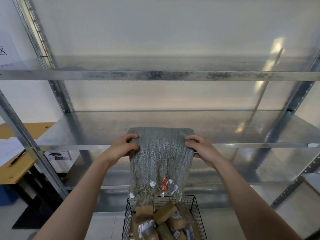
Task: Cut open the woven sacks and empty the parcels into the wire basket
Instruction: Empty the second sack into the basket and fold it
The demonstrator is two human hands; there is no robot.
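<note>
A grey woven sack (161, 158) hangs upside down in front of me, its frayed cut mouth just above the black wire basket (127, 217). My left hand (123, 147) grips the sack's upper left edge and my right hand (201, 148) grips its upper right edge. A red tag or seal (164, 184) and white label scraps cling near the frayed mouth. Several brown taped parcels (164, 214) lie heaped in the basket; one brown parcel (144, 209) is right under the mouth.
Galvanised metal shelving (155, 75) stands directly behind the sack, with a shelf edge (78, 147) at hand height. A wooden desk (15, 170) with papers and a pen is at the left, a blue bin below it.
</note>
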